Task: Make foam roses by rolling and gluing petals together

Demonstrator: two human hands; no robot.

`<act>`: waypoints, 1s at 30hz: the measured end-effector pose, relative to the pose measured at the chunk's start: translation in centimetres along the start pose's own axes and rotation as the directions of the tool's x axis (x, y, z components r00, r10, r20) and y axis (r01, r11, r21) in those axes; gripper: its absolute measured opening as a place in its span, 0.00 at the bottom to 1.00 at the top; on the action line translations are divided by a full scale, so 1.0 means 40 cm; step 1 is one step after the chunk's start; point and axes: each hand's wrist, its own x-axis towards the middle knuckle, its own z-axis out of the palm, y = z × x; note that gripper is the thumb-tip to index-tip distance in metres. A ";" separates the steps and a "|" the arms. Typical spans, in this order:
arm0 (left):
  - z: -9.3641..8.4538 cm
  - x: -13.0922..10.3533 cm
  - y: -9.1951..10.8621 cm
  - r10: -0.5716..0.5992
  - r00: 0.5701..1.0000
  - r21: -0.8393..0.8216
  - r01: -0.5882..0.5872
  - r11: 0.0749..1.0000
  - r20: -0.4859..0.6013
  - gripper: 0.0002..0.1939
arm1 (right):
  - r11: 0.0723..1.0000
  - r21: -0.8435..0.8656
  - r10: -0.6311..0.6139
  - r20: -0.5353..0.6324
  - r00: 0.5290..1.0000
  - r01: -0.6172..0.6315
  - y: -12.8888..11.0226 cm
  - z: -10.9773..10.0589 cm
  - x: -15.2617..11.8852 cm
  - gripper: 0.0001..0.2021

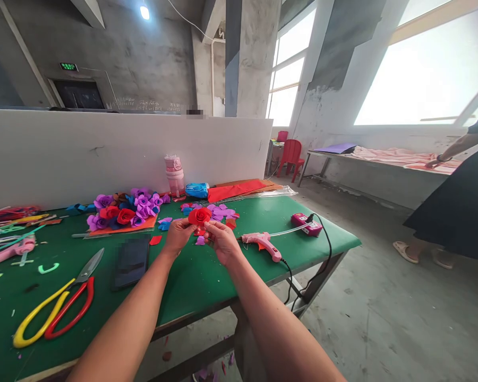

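A red paper rose [199, 216] is held up over the green table [199, 297] between both hands. My left hand [178, 237] pinches its left side, and my right hand [222, 240] grips its lower right edge. Loose purple, red and blue petals [222, 211] lie behind the rose. Just right of my right hand rests a pink glue gun [265, 244] with a clear glue stick in its back. Finished purple, red and blue flowers [129, 208] are heaped on an orange sheet to the left.
Scissors [69, 300] with yellow and red handles and a dark phone [131, 262] lie left of my arms. A pink bottle [175, 178] stands at the back by a white partition [115, 154]. A corded pink power strip [306, 224] sits near the right edge. Another person [454, 180] stands far right.
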 end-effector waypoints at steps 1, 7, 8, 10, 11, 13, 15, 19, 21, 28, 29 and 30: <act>0.000 0.000 0.000 -0.001 1.000 -0.004 0.001 1.000 -0.005 0.12 | 1.000 0.000 0.006 -0.006 1.000 -0.006 -0.001 0.000 0.000 0.13; 0.005 -0.001 0.008 -0.023 0.999 -0.138 0.018 0.990 -0.040 0.13 | 0.975 -0.212 -0.085 -0.105 0.991 0.061 0.013 -0.017 0.018 0.10; 0.006 0.000 0.012 -0.033 0.998 -0.179 0.023 0.984 -0.051 0.13 | 0.952 -0.287 -0.145 -0.122 0.982 0.105 0.019 -0.022 0.025 0.10; 0.007 0.005 0.024 -0.061 0.996 -0.256 0.042 0.966 -0.066 0.13 | 0.883 -0.427 -0.270 -0.124 0.955 0.195 0.030 -0.028 0.037 0.10; 0.007 0.008 0.033 -0.082 0.994 -0.292 0.058 0.955 -0.070 0.13 | 0.846 -0.482 -0.316 -0.106 0.943 0.230 0.036 -0.030 0.042 0.11; 0.005 0.012 0.055 -0.138 0.988 -0.346 0.107 0.932 -0.068 0.15 | 0.785 -0.553 -0.367 -0.053 0.929 0.279 0.046 -0.028 0.048 0.12; 0.003 0.010 0.079 -0.194 0.980 -0.357 0.162 0.920 -0.055 0.16 | 0.756 -0.574 -0.382 0.004 0.924 0.315 0.055 -0.021 0.049 0.14; 0.012 -0.027 0.112 -0.223 0.974 -0.267 0.207 0.941 -0.031 0.18 | 0.805 -0.484 -0.333 0.112 0.936 0.344 0.068 0.003 0.038 0.15; 0.021 -0.057 0.116 -0.203 0.977 -0.231 0.184 0.955 -0.062 0.19 | 0.852 -0.417 -0.282 0.146 0.948 0.317 0.073 0.016 0.029 0.14; 0.039 -0.130 0.114 -0.201 0.926 -0.253 0.122 0.960 -0.319 0.22 | 0.915 -0.350 -0.175 0.102 0.979 0.200 0.065 0.045 -0.028 0.13; 0.040 -0.137 0.118 -0.198 0.926 -0.248 0.119 0.961 -0.322 0.22 | 0.919 -0.343 -0.171 0.103 0.980 0.196 0.063 0.045 -0.044 0.12; 0.042 -0.146 0.124 -0.195 0.930 -0.246 0.120 0.962 -0.313 0.23 | 0.922 -0.334 -0.168 0.102 0.980 0.193 0.062 0.044 -0.061 0.12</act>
